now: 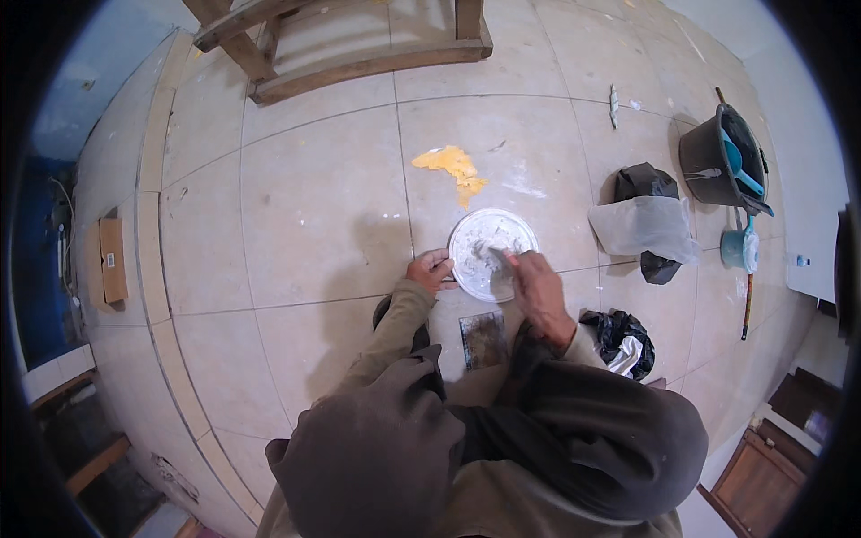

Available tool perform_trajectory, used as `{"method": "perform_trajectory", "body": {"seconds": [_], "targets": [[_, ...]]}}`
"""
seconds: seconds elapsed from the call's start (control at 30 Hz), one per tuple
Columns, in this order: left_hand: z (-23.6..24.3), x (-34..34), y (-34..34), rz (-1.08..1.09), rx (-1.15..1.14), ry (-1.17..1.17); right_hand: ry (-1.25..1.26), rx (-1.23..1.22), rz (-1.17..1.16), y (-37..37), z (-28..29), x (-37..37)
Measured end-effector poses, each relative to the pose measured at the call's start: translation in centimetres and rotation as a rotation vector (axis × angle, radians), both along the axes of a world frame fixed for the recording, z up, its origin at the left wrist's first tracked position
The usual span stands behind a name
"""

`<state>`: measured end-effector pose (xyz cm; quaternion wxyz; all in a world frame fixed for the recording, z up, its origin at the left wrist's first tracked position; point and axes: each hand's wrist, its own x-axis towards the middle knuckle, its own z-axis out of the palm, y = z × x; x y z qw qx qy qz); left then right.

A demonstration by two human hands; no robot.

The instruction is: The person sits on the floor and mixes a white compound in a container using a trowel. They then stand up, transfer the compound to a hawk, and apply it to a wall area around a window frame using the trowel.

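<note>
A white round lid [462, 281] lies on the tiled floor in front of my crossed legs, with lumpy white paste spread over its inside. My left hand [432, 271] grips the lid's left rim, fingers closed on the edge. In my right hand [542, 294] is a scraper [499, 256], its grey blade in the paste; the fist hides its handle. Just below the lid, between my legs, rests a dark, stained rectangular plate [484, 341]. A yellow-orange patch [453, 170] marks the floor beyond the lid.
At the right stand a black bucket [704, 161] with blue things inside and a light-blue dipper [737, 249]. Nearer are a whitish plastic bag [641, 224] and a black bag [619, 334]. A wooden frame [377, 67] stands ahead; a cardboard box [112, 260] sits far left.
</note>
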<state>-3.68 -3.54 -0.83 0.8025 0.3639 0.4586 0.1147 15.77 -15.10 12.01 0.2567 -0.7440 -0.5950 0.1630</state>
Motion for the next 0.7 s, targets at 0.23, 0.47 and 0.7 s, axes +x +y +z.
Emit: {"method": "perform_trajectory", "body": {"seconds": [0.23,0.47,0.7], "targets": [[0.5,0.2,-0.1,-0.029,0.010,0.019,-0.001,-0.024,-0.099,0.4,-3.4,2.5],[0.0,0.1,-0.4,-0.009,0.014,-0.004,-0.087,-0.072,0.123,0.0,-1.9,-1.4],[0.6,0.3,-0.4,0.026,-0.007,0.010,0.060,-0.010,-0.124,-0.2,0.1,2.1]]}}
